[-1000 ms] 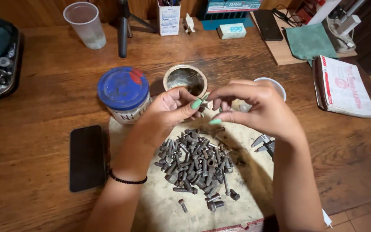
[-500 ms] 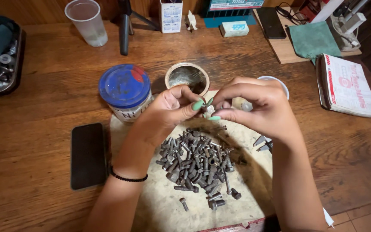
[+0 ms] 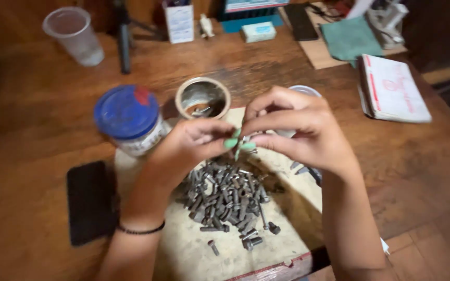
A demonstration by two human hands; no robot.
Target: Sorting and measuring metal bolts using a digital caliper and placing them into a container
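Note:
My left hand [image 3: 191, 145] and my right hand [image 3: 298, 130] meet fingertip to fingertip above a pile of small dark metal bolts [image 3: 227, 195]. Together they pinch one small bolt [image 3: 239, 147] between the green-nailed thumbs and fingers; it is mostly hidden by the fingers. The pile lies on a pale worn board [image 3: 194, 255] on the wooden table. A round metal tin [image 3: 202, 97], open, stands just beyond the hands. A jar with a blue lid [image 3: 127, 117] stands to the left of my left hand.
A black phone [image 3: 89, 200] lies left of the board. A clear plastic cup [image 3: 74, 34] stands at the back left. A white notebook [image 3: 391, 88] and a green cloth [image 3: 350, 36] lie at the back right. A white container rim [image 3: 308, 91] shows behind my right hand.
The view has shifted slightly. Both hands stay together over the pile, still working the small bolt between their fingertips.

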